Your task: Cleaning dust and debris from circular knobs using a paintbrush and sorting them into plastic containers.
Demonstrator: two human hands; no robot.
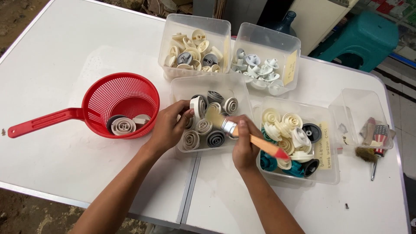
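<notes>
White round plastic knob (198, 106) sits pinched on edge in the fingertips of the left hand (168, 126), over the clear plastic tub of grey and white knobs (177, 89). Right hand (243, 146) is closed around a wooden-handled paintbrush (242, 133), bristles just beside the knob. Left of the fingers stands a red plastic colander (121, 104).

Brushing a round plastic knob over a clear tub

The left hand (167, 128) holds a pale knob (198, 106) on edge above the middle clear tub (182, 84) of grey and cream knobs; the right hand (243, 145) grips a paintbrush (242, 134), bristles against the knob. A red strainer (119, 89) holding a few knobs sits toward the white table's (52, 65) left edge.
</notes>
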